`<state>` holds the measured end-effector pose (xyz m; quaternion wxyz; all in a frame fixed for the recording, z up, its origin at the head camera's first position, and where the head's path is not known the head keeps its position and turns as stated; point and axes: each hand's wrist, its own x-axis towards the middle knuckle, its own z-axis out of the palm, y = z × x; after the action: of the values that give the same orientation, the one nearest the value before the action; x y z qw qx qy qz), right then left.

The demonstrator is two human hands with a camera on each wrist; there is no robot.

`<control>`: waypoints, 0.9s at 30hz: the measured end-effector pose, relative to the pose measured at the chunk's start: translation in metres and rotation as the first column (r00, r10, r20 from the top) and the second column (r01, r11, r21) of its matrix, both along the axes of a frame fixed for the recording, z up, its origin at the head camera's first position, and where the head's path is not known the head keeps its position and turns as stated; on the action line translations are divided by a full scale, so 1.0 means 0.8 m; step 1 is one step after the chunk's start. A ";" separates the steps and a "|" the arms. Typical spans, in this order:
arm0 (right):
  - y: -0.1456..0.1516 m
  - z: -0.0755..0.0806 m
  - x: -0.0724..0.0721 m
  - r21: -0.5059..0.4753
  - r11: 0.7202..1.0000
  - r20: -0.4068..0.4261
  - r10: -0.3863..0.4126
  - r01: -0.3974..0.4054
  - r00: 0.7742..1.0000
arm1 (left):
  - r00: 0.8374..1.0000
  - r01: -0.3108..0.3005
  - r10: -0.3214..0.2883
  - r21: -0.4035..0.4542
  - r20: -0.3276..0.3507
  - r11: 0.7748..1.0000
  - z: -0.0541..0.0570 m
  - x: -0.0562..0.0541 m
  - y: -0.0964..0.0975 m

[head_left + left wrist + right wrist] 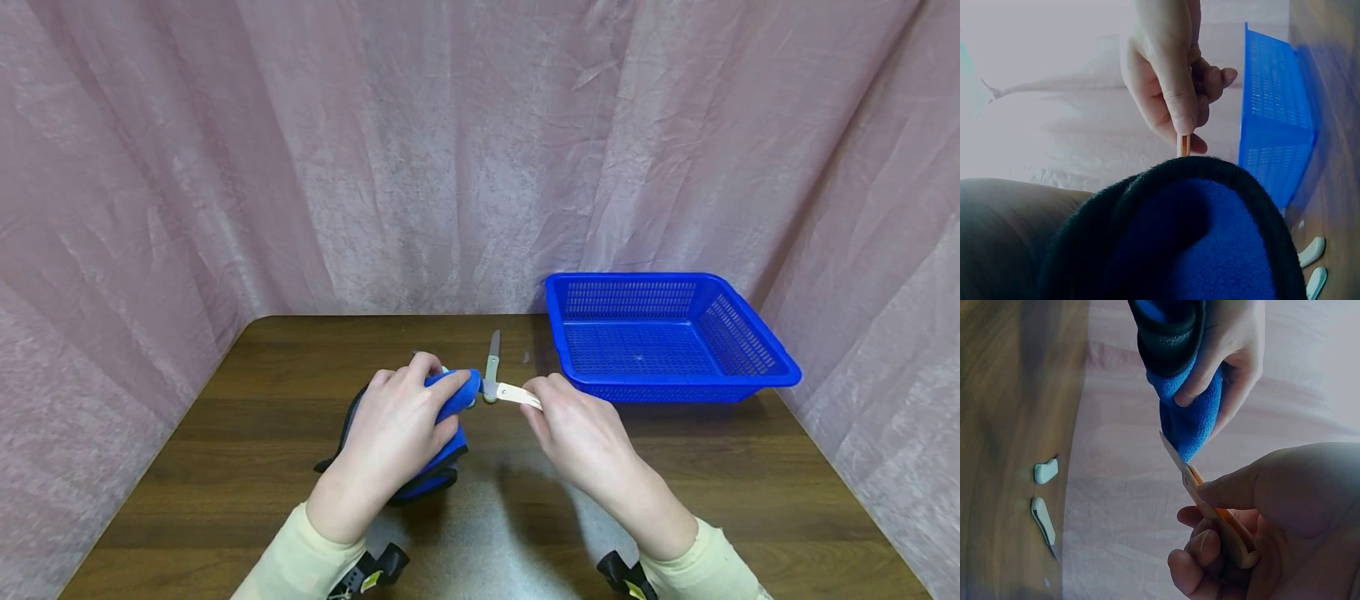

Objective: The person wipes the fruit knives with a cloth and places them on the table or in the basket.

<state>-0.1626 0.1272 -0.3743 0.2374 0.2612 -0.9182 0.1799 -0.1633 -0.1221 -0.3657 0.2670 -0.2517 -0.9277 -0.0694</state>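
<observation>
Head view: the left hand point(397, 421) is clamped on a bunched blue cloth with black edging point(459, 393), above the near-middle of the brown wood-grain table point(225, 475). The right hand point(588, 429) pinches the cream handle of an unfolded folding knife point(519, 395), raised off the tabletop, its blade pointing at the cloth; whether the edge actually touches is hard to tell. Beyond them lies a pale green knife point(492, 368), blade out. The right wrist view shows another pale handle point(1046, 470) beside it. A blue perforated plastic basket point(675, 381) stands at the table's far right.
</observation>
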 end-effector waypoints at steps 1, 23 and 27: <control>0.000 0.000 0.000 -0.001 1.000 0.000 0.001 -0.001 1.000 | 1.000 -0.001 0.001 0.000 0.001 1.000 0.000 0.000 0.000; 0.004 0.003 0.001 0.002 1.000 -0.001 -0.012 0.012 1.000 | 0.999 -0.035 0.034 0.035 0.030 0.999 -0.002 -0.009 -0.013; 0.004 0.003 0.001 -0.004 1.000 -0.012 -0.008 0.008 1.000 | 0.999 -0.037 0.035 0.044 0.035 0.998 -0.001 -0.009 -0.015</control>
<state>-0.1621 0.1307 -0.3722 0.2442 0.2579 -0.9175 0.1792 -0.1708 -0.1342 -0.3669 0.2577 -0.2275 -0.9347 -0.0898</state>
